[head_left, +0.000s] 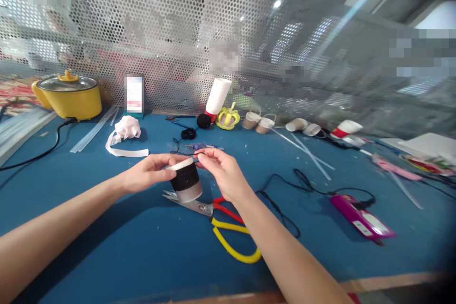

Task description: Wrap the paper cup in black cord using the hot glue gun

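Two hands are at work before us, and we take the small cup point(187, 180) between them as the middle of our clock, with twelve pointing away from us. Our left hand point(153, 171), at nine, grips the cup near its white rim, thumb on the near side. The cup is tilted, its middle wrapped in a black band above a greyish-brown lower part. At three, our right hand point(223, 171) pinches a thin black strand point(187, 154) between thumb and fingertip, just beside the rim. A black yarn bundle point(188, 133) lies at twelve on the blue table point(107, 247).

Below the cup we see the blades of a pair of scissors point(203, 207), their red and yellow handles towards half past four, partly behind our right forearm; we cannot tell whether blades and cup touch. White ribbon point(127, 128) sits loosely bunched between ten and eleven, a phone point(134, 94) stands upright at eleven, and a yellow pot point(76, 99) is farther off at ten. A yellow basket point(228, 118) rests at one. Well apart, just past three, lies a purple device point(361, 216).
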Tool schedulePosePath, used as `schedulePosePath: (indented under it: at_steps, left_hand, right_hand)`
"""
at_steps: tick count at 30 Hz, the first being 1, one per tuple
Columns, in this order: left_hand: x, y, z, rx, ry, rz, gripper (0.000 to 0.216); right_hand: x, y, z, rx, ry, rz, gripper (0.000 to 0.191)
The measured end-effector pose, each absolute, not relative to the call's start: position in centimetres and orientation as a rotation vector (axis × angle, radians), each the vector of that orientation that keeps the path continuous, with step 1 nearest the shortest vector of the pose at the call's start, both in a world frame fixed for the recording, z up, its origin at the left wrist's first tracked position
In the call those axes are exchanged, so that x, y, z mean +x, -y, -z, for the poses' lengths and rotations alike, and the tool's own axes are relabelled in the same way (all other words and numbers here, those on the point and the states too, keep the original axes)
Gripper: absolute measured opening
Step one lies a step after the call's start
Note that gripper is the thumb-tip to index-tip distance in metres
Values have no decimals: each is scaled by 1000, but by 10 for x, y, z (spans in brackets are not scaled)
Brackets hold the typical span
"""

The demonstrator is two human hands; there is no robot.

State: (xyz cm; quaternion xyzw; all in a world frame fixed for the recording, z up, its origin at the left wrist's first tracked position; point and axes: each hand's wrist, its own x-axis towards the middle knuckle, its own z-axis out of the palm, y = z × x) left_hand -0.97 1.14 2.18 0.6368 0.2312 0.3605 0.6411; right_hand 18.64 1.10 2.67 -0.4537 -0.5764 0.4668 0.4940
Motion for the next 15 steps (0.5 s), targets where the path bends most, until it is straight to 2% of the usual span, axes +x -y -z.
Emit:
schedulePosePath:
  at_steps: [15]
  left_hand:
    - [-9,-7,-28,1444,-454,-805,18]
  right_hand:
    - [179,-6,-27,-1115,1212,-1337,24]
